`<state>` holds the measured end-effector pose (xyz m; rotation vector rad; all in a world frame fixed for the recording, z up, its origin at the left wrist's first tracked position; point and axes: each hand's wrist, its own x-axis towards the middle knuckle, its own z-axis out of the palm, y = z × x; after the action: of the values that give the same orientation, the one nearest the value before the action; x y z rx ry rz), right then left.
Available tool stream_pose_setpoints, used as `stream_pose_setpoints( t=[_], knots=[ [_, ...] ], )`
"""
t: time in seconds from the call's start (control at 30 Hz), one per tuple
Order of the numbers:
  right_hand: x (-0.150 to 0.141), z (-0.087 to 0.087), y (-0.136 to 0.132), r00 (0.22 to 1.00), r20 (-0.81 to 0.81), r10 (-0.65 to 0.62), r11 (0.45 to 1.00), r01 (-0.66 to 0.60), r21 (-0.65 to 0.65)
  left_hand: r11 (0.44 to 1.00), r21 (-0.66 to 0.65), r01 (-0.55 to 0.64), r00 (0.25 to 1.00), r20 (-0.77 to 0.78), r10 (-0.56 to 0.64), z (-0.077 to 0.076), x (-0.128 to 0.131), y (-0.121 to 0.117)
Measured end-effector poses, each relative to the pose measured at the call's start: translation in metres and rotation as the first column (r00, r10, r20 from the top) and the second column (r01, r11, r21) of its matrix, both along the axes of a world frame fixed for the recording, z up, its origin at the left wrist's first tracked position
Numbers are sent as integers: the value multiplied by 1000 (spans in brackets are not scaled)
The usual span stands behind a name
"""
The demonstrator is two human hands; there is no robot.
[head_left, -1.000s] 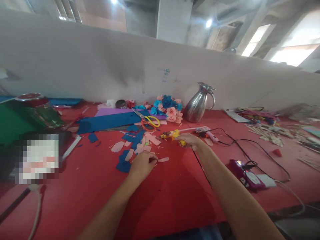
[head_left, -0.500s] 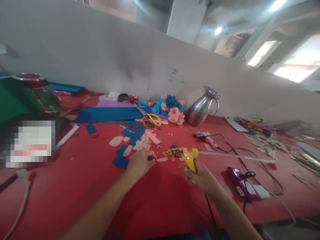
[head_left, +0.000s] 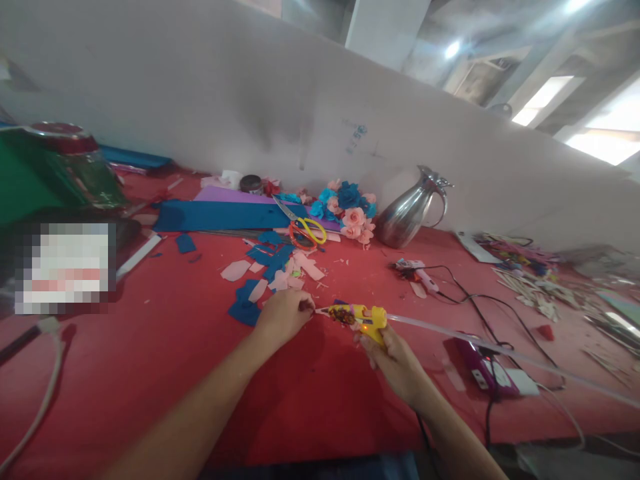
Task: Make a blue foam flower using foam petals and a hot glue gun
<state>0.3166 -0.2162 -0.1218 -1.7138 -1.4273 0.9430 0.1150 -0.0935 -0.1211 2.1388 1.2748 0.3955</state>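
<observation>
My right hand (head_left: pixel 393 360) is wrapped round the grip of a yellow hot glue gun (head_left: pixel 369 320), its small orange light lit. A long clear glue stick (head_left: pixel 450 333) runs out of the gun's back to the right. The nozzle points left and meets the fingertips of my left hand (head_left: pixel 284 317). Those fingers are pinched together, and whatever sits between them is too small to make out. Just beyond the left hand lie pink paper pieces (head_left: pixel 236 270) and blue paper scraps (head_left: pixel 244 303).
Scissors (head_left: pixel 303 230) with red and yellow handles lie on blue paper (head_left: pixel 215 215). Behind stand paper flowers (head_left: pixel 354 219) and a metal jug (head_left: pixel 407 213). At right are a pink glue gun (head_left: pixel 425 279), a purple power strip (head_left: pixel 480 367) and trailing cables. A jar (head_left: pixel 83 167) stands left.
The glue gun has tilted and come left, so its nozzle now reaches my left fingertips. Its glue stick now slants down to the right. My left hand stays pinched.
</observation>
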Motion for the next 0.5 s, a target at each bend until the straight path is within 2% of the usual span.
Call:
stream_pose_setpoints(
  t=[0.27, 0.5],
  knots=[
    [-7, 5, 3, 997, 79, -11, 999, 15, -48, 1000, 27, 0, 1000, 13, 0, -5, 0, 1],
    [-10, 10, 4, 985, 172, -28, 999, 31, -13, 999, 38, 11, 1000, 7, -11, -3, 0, 2]
  ],
)
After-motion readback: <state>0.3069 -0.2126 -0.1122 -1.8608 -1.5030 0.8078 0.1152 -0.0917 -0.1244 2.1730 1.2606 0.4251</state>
